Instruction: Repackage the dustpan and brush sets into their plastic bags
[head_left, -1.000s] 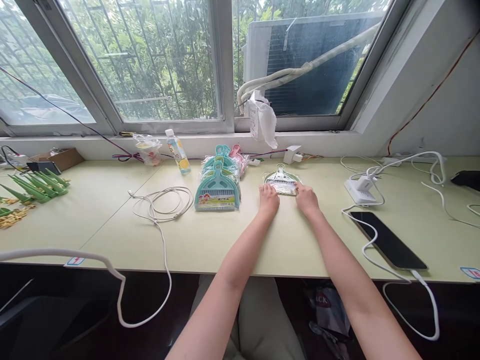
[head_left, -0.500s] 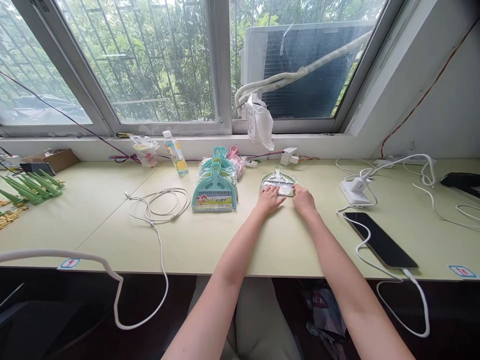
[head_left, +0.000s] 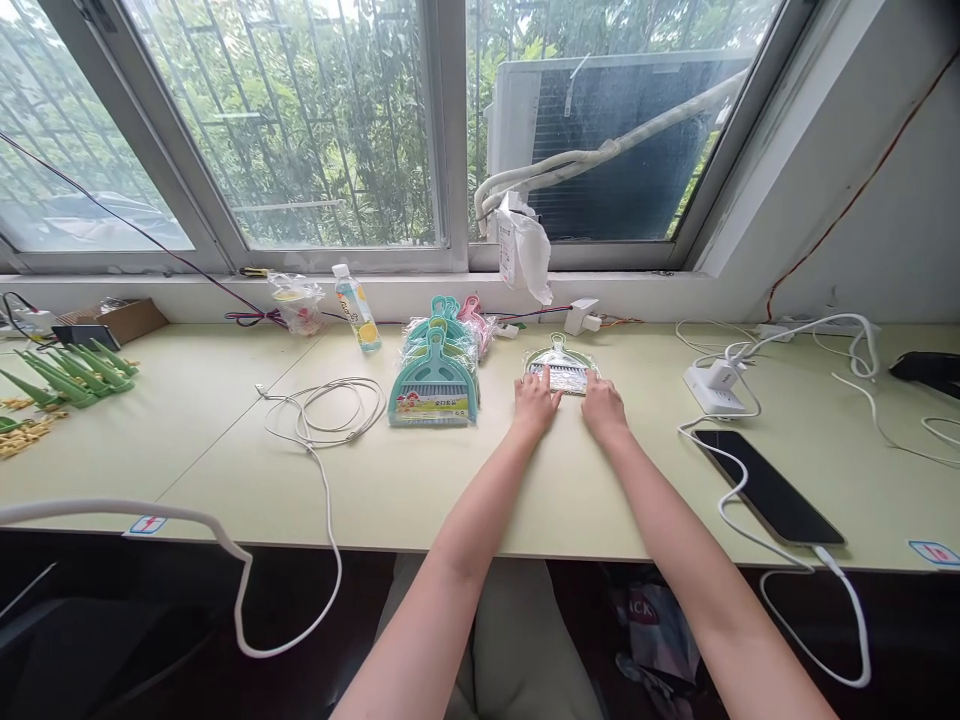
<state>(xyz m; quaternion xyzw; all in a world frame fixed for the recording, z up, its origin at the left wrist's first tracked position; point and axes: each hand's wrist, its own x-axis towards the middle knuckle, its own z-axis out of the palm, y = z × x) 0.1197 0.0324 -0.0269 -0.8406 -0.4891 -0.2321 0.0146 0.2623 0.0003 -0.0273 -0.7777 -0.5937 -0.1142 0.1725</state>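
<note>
A small dustpan and brush set (head_left: 559, 372) in clear plastic wrap lies flat on the table, its pale green and white handle pointing toward the window. My left hand (head_left: 535, 402) holds its near left side, fingers partly over the wrapping. At the near right corner my right hand (head_left: 602, 405) grips the edge with curled fingers. The undersides of the fingers are hidden. To the left of my hands lies a pile of similar wrapped teal dustpan sets (head_left: 433, 390), with a pink one (head_left: 472, 318) behind it.
A coiled white cable (head_left: 330, 412) and a drink bottle (head_left: 358, 312) are on the left. On the right lie a phone (head_left: 769, 487) with a charging cable and a white power strip (head_left: 712, 392). A white adapter (head_left: 583, 317) sits by the window wall.
My left hand has shifted from lying across the front of the set to its left side. The right hand stays at the right corner. The view has shifted slightly.
</note>
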